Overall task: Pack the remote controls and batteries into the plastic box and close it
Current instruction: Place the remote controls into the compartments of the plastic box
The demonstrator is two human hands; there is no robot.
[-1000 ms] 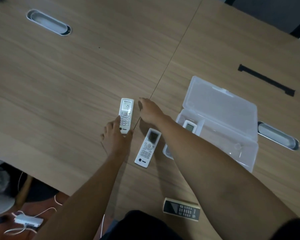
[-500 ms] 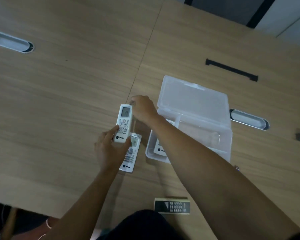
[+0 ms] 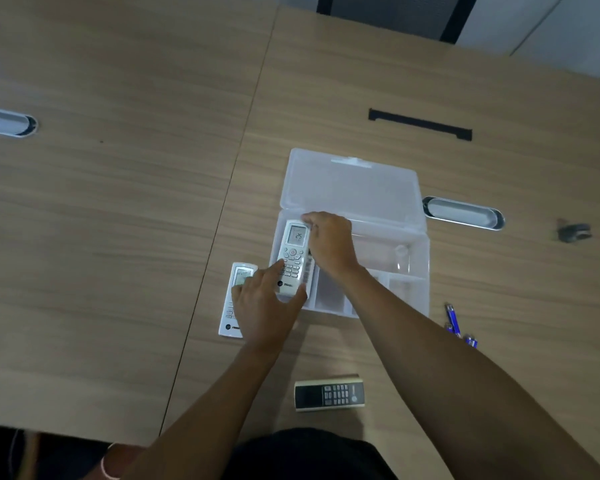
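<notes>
ok so I've carried the white remote (image 3: 294, 258) over from the table into the box's (image 3: 409, 271) left end, left hand (image 3: 264, 306) and right hand (image 3: 329, 244) both pinching it, so another's nearly packed.

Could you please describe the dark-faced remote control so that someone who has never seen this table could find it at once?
Start at the open clear plastic box on the wooden table, then look toward the person's edge of the table. There, apart from everything else, lies the dark-faced cream-edged remote control, turned sideways. Unlike the two white remote controls near the box, its face is black and no hand touches it.
</notes>
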